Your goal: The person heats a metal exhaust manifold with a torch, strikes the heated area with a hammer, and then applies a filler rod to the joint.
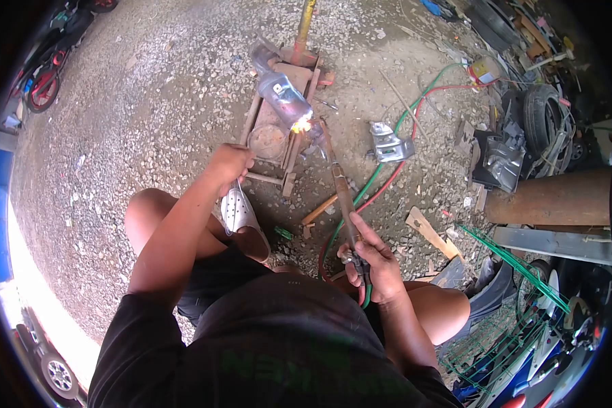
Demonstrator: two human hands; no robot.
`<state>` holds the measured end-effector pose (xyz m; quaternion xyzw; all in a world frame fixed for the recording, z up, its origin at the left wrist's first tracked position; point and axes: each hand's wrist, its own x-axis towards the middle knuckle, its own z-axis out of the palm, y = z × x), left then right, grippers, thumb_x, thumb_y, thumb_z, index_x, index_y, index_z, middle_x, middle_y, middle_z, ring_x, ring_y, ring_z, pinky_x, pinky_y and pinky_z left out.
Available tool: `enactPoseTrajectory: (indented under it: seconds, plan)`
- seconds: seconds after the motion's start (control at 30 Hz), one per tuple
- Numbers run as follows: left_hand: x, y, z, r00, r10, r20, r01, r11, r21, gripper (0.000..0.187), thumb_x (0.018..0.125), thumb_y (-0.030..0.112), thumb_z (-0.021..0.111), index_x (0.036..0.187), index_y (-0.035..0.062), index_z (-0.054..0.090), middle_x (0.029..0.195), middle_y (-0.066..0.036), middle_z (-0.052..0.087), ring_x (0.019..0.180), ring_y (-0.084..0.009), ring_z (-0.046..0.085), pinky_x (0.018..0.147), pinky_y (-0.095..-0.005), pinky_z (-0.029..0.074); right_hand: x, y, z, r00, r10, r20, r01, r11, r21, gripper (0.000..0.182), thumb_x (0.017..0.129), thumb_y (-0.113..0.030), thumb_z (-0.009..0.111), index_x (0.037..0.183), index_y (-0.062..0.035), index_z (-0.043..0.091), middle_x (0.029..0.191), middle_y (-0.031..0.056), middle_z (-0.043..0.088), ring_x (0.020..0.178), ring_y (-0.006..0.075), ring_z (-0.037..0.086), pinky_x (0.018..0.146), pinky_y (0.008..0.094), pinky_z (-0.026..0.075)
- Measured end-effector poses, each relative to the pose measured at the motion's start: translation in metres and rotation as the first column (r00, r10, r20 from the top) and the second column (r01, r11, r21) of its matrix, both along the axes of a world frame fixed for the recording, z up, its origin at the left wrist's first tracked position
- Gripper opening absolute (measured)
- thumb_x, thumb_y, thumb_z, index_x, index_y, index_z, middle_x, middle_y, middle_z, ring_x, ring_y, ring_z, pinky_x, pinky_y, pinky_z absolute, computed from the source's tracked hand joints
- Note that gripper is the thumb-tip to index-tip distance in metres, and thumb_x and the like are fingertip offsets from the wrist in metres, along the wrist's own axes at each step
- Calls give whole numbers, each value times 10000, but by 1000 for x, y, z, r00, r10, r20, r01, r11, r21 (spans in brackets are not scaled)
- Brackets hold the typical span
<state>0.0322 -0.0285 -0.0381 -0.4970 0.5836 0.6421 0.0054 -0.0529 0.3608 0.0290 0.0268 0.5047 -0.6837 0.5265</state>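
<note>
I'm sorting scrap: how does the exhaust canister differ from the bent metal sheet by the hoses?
The exhaust canister is bulky and rounded; the metal sheet is thinner and bent. The canister has flame at one end; the metal sheet shows none. Both look silvery.

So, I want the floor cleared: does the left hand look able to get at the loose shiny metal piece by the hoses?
Probably not easily: the torch and its flame seem to lie between the left hand and the metal piece.
</note>
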Motion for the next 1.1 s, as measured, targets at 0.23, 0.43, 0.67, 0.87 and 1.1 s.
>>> enactPoseTrajectory:
  seconds: [0.23,0.43,0.67,0.87,1.1]
  plan:
    - [1,-2,-3,1000,-9,-10,9,1000,-11,180,1044,127,670,950,-22,708,805,-54,626,612,-144,520,510,-330,418,0,0,0,1000,-8,13,8,1000,-2,617,1122,-142,575,1722,-146,430,1062,195,730,578,158,630,478,263,483]
    - [0,0,-2,1000,1,-10,-2,1000,-18,179,1038,135,681,960,-22,719,798,-51,633,614,-144,524,519,-332,419,0,0,1,1000,0,10,-1,1000,8,633,1115,-146,586,1726,-144,420,1062,197,730,589,162,642,474,262,486]
    - [-1,0,-3,1000,15,-12,-15,1000,-6,167,1020,115,670,910,-6,706,775,-45,624,618,-148,532,523,-334,418,0,0,0,1000,11,7,-11,1000,-5,635,1118,-148,582,1730,-149,412,1064,198,734,584,162,645,474,261,494]
    - [-1,-1,-6,1000,7,-17,-7,1000,-14,185,1004,104,659,850,6,683,757,-44,617,614,-149,532,518,-338,414,0,0,-2,1000,7,11,-7,1000,-13,631,1118,-147,580,1728,-152,419,1064,199,733,578,159,636,473,262,487]
    - [-3,1,-5,999,-2,-39,1,1000,-25,210,981,92,643,790,9,669,723,-45,602,602,-152,527,504,-344,415,1,-1,0,1000,0,9,0,1000,-6,627,1118,-145,577,1726,-156,423,1062,200,728,577,158,628,474,260,480]
